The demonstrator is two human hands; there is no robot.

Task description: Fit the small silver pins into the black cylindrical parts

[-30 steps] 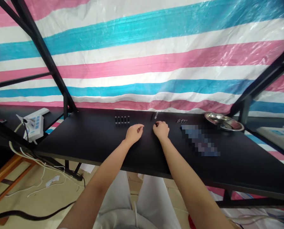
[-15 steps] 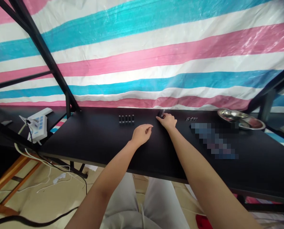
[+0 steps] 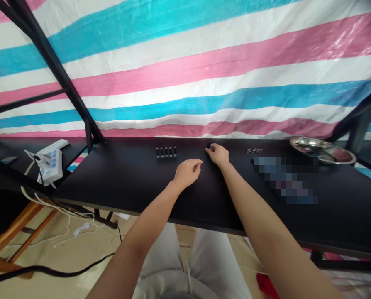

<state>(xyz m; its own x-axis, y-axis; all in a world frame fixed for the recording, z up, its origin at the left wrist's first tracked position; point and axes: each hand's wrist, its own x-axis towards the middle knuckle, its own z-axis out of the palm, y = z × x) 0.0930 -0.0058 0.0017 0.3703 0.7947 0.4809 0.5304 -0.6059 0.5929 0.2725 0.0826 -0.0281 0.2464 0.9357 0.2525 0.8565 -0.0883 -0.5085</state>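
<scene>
Cylinder, small, dark, in right hand

White trousers w/ drawstring; forearms bare.

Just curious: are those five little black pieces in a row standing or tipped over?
Upright: all five small black cylinders stand side by side on the black table, none lying flat.

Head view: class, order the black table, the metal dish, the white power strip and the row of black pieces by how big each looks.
1. black table
2. metal dish and white power strip: these look about alike, so they are left unranked
3. row of black pieces
</scene>
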